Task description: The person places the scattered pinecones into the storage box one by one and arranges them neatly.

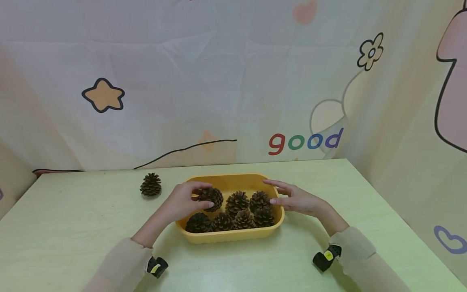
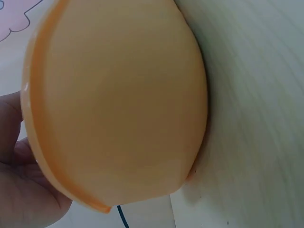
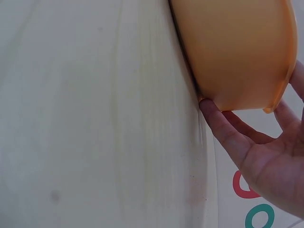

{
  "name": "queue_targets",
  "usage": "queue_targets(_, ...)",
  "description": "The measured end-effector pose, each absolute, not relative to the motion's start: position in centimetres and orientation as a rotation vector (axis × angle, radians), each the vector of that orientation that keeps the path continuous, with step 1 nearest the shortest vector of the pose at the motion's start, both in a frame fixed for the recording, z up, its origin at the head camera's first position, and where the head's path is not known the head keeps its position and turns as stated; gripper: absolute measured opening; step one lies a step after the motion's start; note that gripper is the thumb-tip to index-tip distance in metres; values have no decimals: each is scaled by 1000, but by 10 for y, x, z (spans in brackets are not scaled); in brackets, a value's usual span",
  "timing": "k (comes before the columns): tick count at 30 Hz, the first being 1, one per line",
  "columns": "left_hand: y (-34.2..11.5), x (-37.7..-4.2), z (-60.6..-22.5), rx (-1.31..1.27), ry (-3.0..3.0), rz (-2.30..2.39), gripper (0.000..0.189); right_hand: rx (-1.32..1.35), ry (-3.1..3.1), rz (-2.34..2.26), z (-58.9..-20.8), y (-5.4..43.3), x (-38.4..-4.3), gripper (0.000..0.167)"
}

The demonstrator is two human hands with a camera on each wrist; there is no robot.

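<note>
A yellow plastic basin (image 1: 233, 235) with rounded corners stands on the table, several brown pine cones (image 1: 243, 219) lying in it. Over its left end, my left hand (image 1: 184, 200) holds a pine cone (image 1: 212, 198) between thumb and fingers. My right hand (image 1: 297, 199) grips the basin's right end, thumb over the rim and fingers around the outside. In the right wrist view, a fingertip of that hand (image 3: 266, 161) reaches the basin's lower edge. The left wrist view shows the basin's outer wall (image 2: 123, 104), which hides the held cone.
One more pine cone (image 1: 151, 185) stands on the pale green table (image 1: 73, 227), left of the basin and toward the back. A printed cloth (image 1: 233, 93) hangs behind the table and along its sides. Each wrist wears a small black camera (image 1: 324, 259).
</note>
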State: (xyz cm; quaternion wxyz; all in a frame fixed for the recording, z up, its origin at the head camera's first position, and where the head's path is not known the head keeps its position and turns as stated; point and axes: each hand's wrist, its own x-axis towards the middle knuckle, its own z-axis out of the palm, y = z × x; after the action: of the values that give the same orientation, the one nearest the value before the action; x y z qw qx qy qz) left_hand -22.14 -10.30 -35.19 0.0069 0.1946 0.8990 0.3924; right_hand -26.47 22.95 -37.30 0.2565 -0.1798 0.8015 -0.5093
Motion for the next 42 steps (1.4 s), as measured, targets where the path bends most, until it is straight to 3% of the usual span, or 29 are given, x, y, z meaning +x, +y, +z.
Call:
queue_targets(17,-90,-230,-359,665,2888,919,46,-456,2211,-1359,-375,228,-264,71)
queue_targets(42,-77,-231,-357,637,2780,977,46,-492,2175,-1372,-374,229,-267,69)
